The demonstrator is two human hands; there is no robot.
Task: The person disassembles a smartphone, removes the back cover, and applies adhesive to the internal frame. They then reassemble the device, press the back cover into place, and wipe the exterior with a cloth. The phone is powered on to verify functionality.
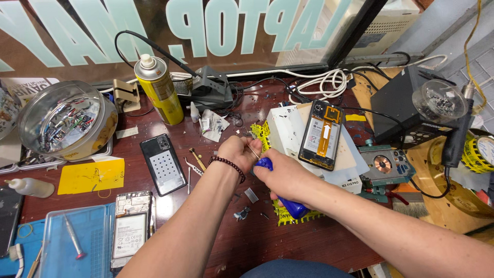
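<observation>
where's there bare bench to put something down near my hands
Bare wood lies below the right hand, toward the near edge, and between the back cover and left hand. Crowded by the opened phone and cables.

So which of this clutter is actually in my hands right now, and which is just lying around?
In hand:
- right hand grips the blue-handled screwdriver
- left hand pinches at its metal shaft

Lying about:
- yellow spray can
- opened phone on the white pad
- phone back cover
- tweezers
- clear bowl of parts
</observation>
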